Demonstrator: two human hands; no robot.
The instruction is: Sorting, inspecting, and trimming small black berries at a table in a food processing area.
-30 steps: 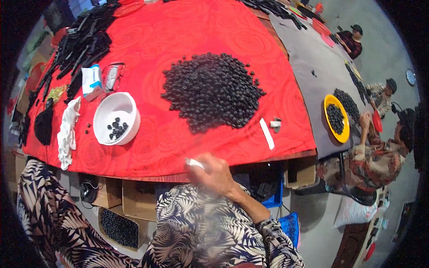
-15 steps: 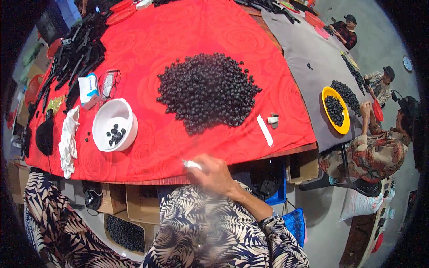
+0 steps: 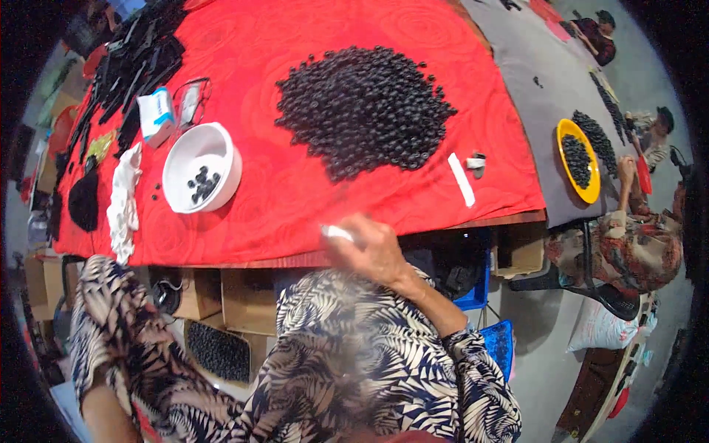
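Note:
My right hand is over the table's near edge, its fingers curled together. A small white piece shows at the fingertips; blur hides whether it is tissue or tape. Beyond the hand, a broad heap of small round black pieces, with holes in some, lies on the red tablecloth. Left of the heap, a white bowl holds several of the same pieces. My left hand is out of view; patterned cloth and bare skin show at the lower left.
A white strip lies right of the heap. A crumpled white cloth, a blue-and-white box, eyeglasses and long black parts lie left. A yellow plate of black pieces stands near a seated person.
The view has shifted, so the table sits higher and further right in the picture. Bare skin now shows at the lower left. My right hand keeps the white piece at its fingertips.

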